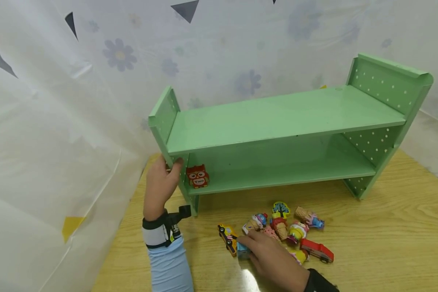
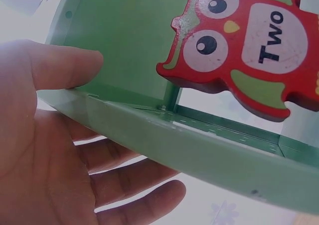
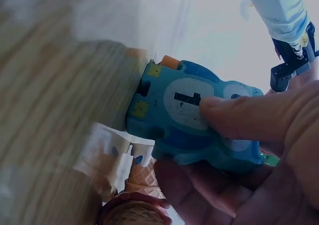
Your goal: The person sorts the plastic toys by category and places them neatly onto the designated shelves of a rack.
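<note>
My left hand [image 1: 162,180] holds the left side panel of a green two-tier shelf [image 1: 241,123], thumb inside and fingers outside. Beside that thumb, on the lower tier, a red owl block [image 1: 198,176] marked "Two" stands upright. Over the table my right hand [image 1: 273,256] pinches a blue owl block [image 3: 187,103] with a "1" on its belly; in the right wrist view the thumb lies across its front and the fingers are behind. Left of this block is a yellow toy car [image 1: 228,238], apart from the red toy car [image 1: 316,250] on the right.
Several toy ice cream cones [image 1: 279,227] lie in a cluster in front of the shelf, around a small tree piece [image 1: 281,209]. The wooden table [image 1: 394,239] is backed by a white flowered curtain [image 1: 219,52] behind and at the left.
</note>
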Motion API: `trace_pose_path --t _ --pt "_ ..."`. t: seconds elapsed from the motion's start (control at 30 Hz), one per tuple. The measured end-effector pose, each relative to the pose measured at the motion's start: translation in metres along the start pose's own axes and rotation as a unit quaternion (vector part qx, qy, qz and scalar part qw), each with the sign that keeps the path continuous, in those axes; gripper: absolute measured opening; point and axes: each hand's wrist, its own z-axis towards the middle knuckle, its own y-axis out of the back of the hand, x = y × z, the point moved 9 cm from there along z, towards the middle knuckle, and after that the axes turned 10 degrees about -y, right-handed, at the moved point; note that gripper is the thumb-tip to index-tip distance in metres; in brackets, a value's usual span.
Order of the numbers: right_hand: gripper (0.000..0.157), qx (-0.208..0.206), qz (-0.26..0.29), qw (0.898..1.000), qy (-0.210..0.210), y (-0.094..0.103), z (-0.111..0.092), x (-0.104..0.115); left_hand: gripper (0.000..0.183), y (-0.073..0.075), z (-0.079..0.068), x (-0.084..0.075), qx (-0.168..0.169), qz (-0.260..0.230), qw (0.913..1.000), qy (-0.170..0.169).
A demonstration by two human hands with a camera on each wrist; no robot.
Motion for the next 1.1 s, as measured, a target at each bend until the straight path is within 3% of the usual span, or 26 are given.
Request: trace_pose_path --t 0.23,0.4,0.63,0.9,1.1 --pt "0.043 0.019 0.021 1.000 0.005 0.001 -0.001 -0.002 0.041 0.000 -0.001 0.001 -0.001 -0.004 1.0000 0.001" --pt "0.047 -0.031 0.014 0.999 0.011 0.017 0.002 -0.001 0.042 0.000 -0.001 0.001 0.001 -0.003 1.0000 0.001" --pt "0.054 -0.101 0.016 0.994 -0.028 0.049 0.010 -0.005 0.043 0.000 0.000 0.001 0.001 -0.005 1.0000 0.000" --pt "0.039 -0.128 0.068 0.988 -0.060 0.080 0.030 -0.011 0.041 0.000 0.000 -0.001 -0.002 -0.008 1.0000 -0.005" --pt "0.040 -0.174 0.069 0.982 -0.027 0.104 0.047 -0.010 0.041 0.000 0.000 -0.002 -0.006 -0.008 0.9999 -0.010"
